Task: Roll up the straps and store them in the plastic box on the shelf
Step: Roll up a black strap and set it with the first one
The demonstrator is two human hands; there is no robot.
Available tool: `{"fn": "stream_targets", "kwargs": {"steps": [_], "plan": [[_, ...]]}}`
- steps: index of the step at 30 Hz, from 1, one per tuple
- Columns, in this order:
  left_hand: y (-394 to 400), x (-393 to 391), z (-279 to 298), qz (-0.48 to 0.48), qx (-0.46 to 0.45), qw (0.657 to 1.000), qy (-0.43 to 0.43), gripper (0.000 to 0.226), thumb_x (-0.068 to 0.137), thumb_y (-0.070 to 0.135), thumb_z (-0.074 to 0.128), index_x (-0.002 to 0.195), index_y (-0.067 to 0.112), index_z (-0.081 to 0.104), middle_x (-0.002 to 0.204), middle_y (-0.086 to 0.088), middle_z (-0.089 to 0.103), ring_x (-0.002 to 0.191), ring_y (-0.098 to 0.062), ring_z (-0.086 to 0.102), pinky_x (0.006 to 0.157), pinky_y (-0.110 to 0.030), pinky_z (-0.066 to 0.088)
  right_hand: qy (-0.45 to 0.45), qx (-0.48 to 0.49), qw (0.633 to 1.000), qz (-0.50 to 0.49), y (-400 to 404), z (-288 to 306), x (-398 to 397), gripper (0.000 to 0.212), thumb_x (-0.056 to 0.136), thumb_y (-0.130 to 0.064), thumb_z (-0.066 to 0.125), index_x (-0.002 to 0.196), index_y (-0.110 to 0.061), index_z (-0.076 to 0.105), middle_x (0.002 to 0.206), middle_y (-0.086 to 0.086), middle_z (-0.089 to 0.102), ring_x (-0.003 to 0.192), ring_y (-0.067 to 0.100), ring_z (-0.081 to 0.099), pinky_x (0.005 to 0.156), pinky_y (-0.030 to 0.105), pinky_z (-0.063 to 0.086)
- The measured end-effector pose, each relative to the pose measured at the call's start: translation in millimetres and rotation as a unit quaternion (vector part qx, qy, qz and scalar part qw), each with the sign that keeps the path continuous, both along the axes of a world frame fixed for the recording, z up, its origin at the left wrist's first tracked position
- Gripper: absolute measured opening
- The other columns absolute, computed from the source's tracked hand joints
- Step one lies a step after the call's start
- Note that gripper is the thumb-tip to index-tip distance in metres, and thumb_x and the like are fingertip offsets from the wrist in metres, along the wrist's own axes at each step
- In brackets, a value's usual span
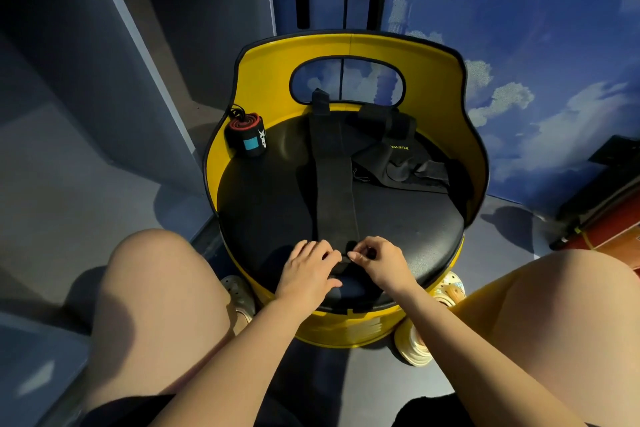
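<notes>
A long black strap (333, 180) lies flat along the black seat cushion (270, 204) of a yellow barrel chair, running from the backrest toward me. At its near end both hands pinch the strap: my left hand (309, 272) and my right hand (375, 262) hold the small folded end between fingertips. A rolled strap (245, 134) in red, black and blue stands upright at the seat's far left. More black straps (398, 158) lie in a loose heap at the far right of the seat. No plastic box or shelf is in view.
The chair's yellow backrest (349, 48) with a cut-out handle curves around the seat's far side. My bare knees flank the chair at left and right. A grey wall panel stands at left, a sky-painted wall at right, dark equipment (602, 191) at the far right.
</notes>
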State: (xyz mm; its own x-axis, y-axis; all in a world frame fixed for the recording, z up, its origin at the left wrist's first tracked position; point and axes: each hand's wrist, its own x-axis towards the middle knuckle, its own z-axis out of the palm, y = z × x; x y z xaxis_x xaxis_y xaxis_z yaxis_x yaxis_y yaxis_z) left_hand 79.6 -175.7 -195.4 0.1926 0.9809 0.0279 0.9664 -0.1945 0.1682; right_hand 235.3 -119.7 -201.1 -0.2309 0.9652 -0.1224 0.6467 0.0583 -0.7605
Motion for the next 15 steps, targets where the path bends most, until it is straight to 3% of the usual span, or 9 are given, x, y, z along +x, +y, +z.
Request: {"fn": "stream_targets", "kwargs": {"steps": [4,8,12,15], "plan": [[4,2,0,0.041,-0.025,0.998,-0.049,0.037,0.093,0.033,0.052,0.128,0.025,0.046,0.127,0.006,0.042,0.121,-0.016,0.04,0.097,-0.031,0.038,-0.012,0.068,0.997,0.03,-3,-3,1,0.017,0.086,-0.026,0.066,0.091,-0.009,0.068,0.089,-0.001,0.051,0.087,0.016,0.051,0.07,0.019,0.033],[9,0,1,0.078,-0.051,0.988,-0.126,0.029,0.09,0.034,0.057,0.118,0.026,0.053,0.121,0.01,0.042,0.117,-0.012,0.039,0.086,-0.029,0.041,-0.068,0.127,0.98,0.137,-4,-7,13,0.034,0.081,-0.036,0.069,0.106,-0.012,0.066,0.098,-0.001,0.052,0.097,0.016,0.048,0.08,0.021,0.038],[19,-6,2,0.107,-0.095,0.972,-0.187,0.025,0.089,0.034,0.06,0.112,0.025,0.058,0.117,0.01,0.045,0.114,-0.013,0.04,0.091,-0.03,0.042,-0.122,0.195,0.956,0.183,-3,-9,17,0.037,0.082,-0.028,0.069,0.115,-0.014,0.062,0.106,0.003,0.057,0.096,0.022,0.051,0.084,0.032,0.047],[25,-12,7,0.122,-0.13,0.951,-0.253,0.024,0.089,0.032,0.06,0.111,0.022,0.063,0.112,0.007,0.049,0.113,-0.014,0.044,0.092,-0.026,0.037,-0.092,0.18,0.966,0.159,-4,-4,16,0.032,0.085,-0.028,0.066,0.114,-0.016,0.061,0.105,0.0,0.059,0.098,0.019,0.052,0.084,0.029,0.045]]}}
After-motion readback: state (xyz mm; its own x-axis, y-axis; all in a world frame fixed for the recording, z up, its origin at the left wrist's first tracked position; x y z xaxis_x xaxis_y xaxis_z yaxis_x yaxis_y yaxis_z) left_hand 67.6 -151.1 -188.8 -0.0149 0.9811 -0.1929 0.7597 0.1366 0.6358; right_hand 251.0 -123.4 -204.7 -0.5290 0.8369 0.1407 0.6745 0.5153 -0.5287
